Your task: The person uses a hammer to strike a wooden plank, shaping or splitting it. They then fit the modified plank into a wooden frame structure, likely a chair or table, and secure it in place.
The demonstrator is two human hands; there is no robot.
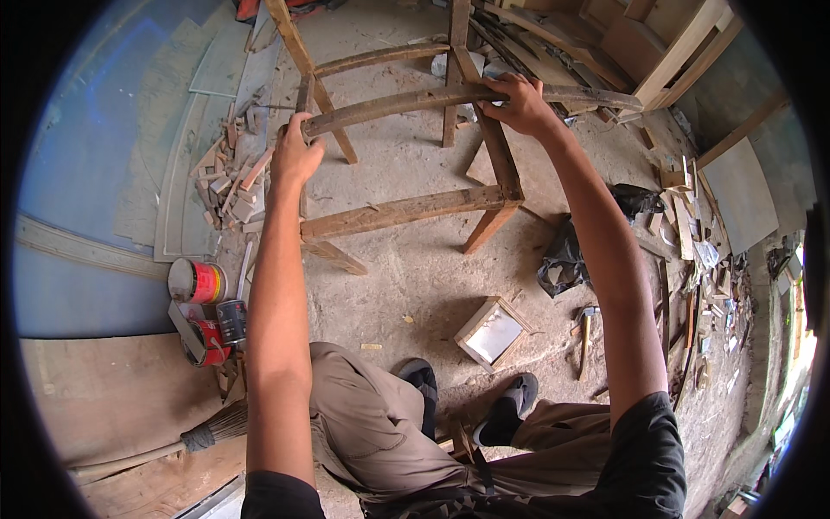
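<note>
A long wooden strip [389, 108] lies across an unfinished wooden frame with legs [398, 214], which looks like a chair or stool frame. The strip's left end meets the frame's left side, while its right end reaches well past the right side. My left hand [298, 154] is closed around the strip's left end, against the frame's left rail. Farther right, my right hand [519, 105] grips the same strip where it crosses the frame's right rail. The underside of the strip and some of my fingertips are hidden.
On the floor are a small box [494, 334], a hammer [586, 342] and a black plastic bag [564, 259]. Paint cans [207, 282] stand at left near a broom [212, 428]. Wood scraps [229, 186] are heaped beyond them; lumber [683, 52] leans at far right.
</note>
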